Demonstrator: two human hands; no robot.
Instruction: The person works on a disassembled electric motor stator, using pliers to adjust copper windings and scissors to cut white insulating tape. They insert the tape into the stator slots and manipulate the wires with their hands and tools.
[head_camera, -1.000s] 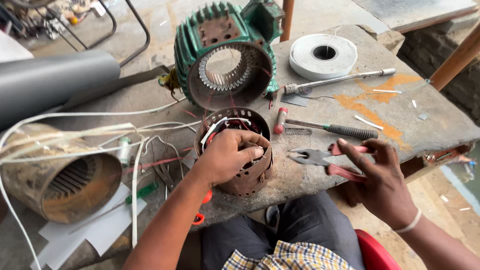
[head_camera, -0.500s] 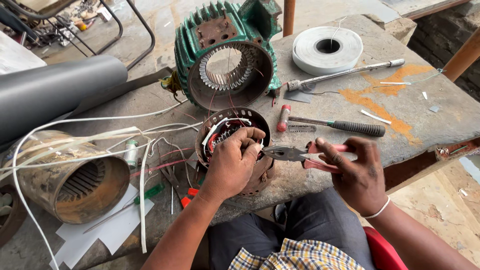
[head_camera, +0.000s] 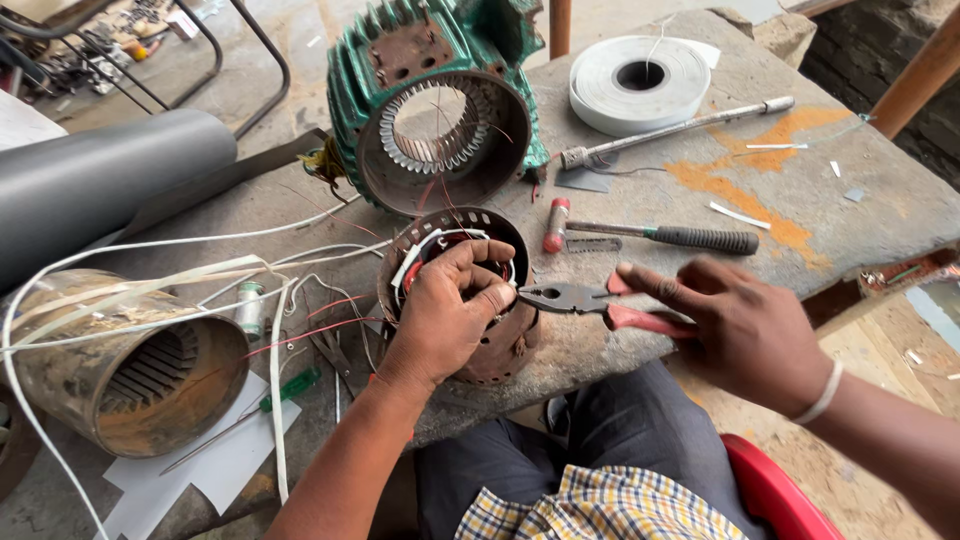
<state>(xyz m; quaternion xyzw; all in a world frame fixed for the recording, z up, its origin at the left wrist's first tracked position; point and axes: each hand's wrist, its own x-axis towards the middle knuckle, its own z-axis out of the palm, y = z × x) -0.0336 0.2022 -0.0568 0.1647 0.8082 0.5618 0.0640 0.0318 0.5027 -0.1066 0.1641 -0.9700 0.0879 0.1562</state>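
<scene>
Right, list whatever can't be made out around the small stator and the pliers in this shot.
Head view only:
- Windings inside the small rusty stator: covered by the left hand.
- Pliers: red handles partly wrapped by the right hand; whether the tips grip a wire is too small to tell.
- Left fingertips: curled inside the bore, so what they pinch is hidden.
- Large rusty stator: far end hidden, tangled in white wires.

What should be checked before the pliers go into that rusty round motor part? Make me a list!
1. Left hand steadies the rusty stator: ok, fingers curl over its rim.
2. Right hand has the pliers: ok, holding the red handles.
3. Plier nose aimed at the windings: ok, tip sits beside the left fingers.
4. Fingers out of the nose's way: not ok, very close.
5. Stator sits flat on the stone bench: cannot tell, hand hides it.
</scene>
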